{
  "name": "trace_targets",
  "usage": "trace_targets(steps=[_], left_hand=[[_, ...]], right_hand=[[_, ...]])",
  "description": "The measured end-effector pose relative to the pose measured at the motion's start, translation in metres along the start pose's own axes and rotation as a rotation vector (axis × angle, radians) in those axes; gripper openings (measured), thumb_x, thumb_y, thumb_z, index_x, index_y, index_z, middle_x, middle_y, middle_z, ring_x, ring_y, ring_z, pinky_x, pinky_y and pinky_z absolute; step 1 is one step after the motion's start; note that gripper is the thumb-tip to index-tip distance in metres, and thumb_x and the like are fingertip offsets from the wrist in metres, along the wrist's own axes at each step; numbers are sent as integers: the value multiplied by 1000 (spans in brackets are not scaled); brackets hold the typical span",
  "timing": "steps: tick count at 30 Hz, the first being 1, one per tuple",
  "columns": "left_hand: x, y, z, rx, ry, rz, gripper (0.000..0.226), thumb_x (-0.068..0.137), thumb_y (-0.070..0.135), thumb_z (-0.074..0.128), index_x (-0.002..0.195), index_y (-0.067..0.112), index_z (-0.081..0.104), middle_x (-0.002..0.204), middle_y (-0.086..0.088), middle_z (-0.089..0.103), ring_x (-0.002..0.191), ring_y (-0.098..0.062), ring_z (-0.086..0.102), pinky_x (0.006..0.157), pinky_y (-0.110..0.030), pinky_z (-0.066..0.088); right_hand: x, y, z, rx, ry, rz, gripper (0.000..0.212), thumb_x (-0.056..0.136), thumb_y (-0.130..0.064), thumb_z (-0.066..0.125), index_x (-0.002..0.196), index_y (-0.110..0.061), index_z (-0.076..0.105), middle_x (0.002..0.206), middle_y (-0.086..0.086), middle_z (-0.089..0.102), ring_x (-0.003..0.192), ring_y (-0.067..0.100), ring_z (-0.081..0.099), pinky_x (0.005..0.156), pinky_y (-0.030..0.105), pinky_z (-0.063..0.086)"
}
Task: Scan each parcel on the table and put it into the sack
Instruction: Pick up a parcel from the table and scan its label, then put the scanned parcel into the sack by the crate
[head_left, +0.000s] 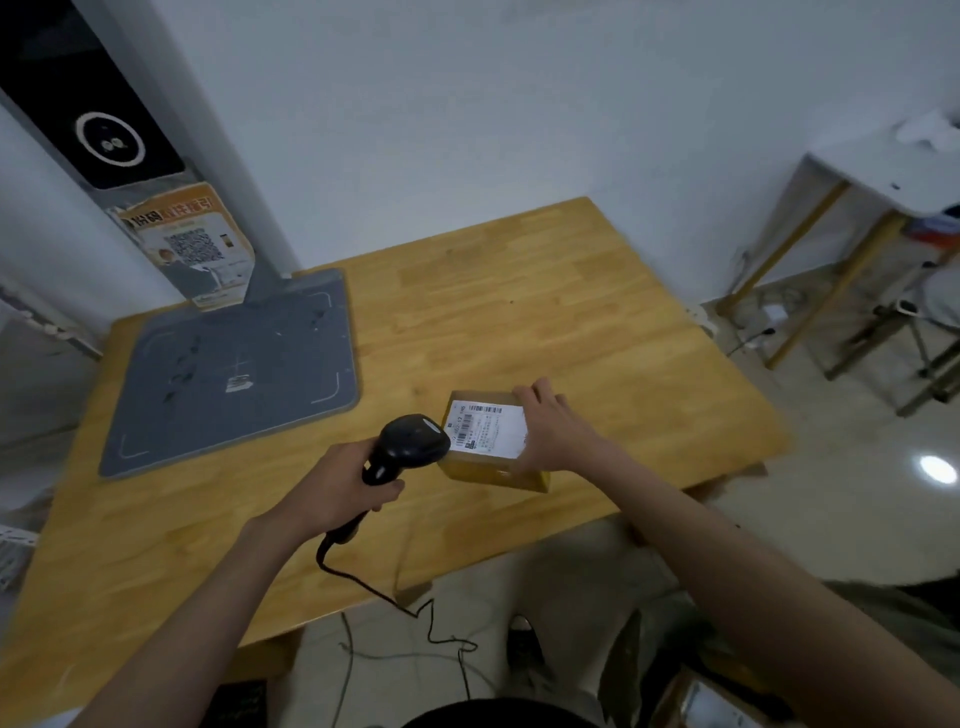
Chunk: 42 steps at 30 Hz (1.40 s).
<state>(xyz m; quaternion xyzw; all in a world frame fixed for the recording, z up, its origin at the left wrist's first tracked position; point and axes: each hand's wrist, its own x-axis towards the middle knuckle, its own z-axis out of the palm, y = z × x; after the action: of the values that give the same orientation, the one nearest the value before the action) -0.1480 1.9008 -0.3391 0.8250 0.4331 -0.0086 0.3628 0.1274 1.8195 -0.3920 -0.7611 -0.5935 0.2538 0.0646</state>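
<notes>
A small brown cardboard parcel (493, 470) with a white shipping label (488, 428) on top lies near the front right of the wooden table (545, 322). My right hand (550, 426) grips its right side, fingers curled over the far edge. My left hand (337, 488) holds a black handheld barcode scanner (410, 441) by its grip. The scanner's head sits just left of the label and points at it. The scanner's black cable (374, 587) trails off the table's front edge to the floor. No sack is plainly visible.
A grey scanning pad (234, 374) with a tall post (171, 156) and an orange QR poster stands on the table's left. A white side table (883, 171) and chair legs stand at the right. A box (711, 701) lies on the floor at the lower right.
</notes>
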Motion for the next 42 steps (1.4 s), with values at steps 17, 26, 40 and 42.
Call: trace_targets(steps=[17,26,40,42], left_hand=[[-79,58,179,19,-369,208,24,83,18,76,102,16,63,80,-3,73,60,-7,70,64,-30,56],[-88,137,272,58,-507,258,20,85,20,74,101,18,63,85,0,70,65,-9,71,58,-19,53],[-55,223,396,183,-632,302,32,87,21,74,77,35,47,73,16,56,62,1,55,49,-8,38],[-48,228,405,184,-648,291,24,86,22,74,80,32,53,74,12,63,62,-1,62,50,-10,40]], right_hand=[[-284,62,110,167,110,533,114,67,-50,88,152,-15,19,151,5,20,139,35,28,105,53,42],[-380,141,153,302,102,746,104,74,-50,82,153,-33,17,147,5,20,137,37,28,103,53,47],[-422,281,202,413,65,1004,85,89,-58,62,155,-27,18,158,15,11,138,43,28,100,57,43],[-415,291,206,424,55,1010,80,96,-58,53,157,-25,14,159,16,11,139,44,29,101,57,43]])
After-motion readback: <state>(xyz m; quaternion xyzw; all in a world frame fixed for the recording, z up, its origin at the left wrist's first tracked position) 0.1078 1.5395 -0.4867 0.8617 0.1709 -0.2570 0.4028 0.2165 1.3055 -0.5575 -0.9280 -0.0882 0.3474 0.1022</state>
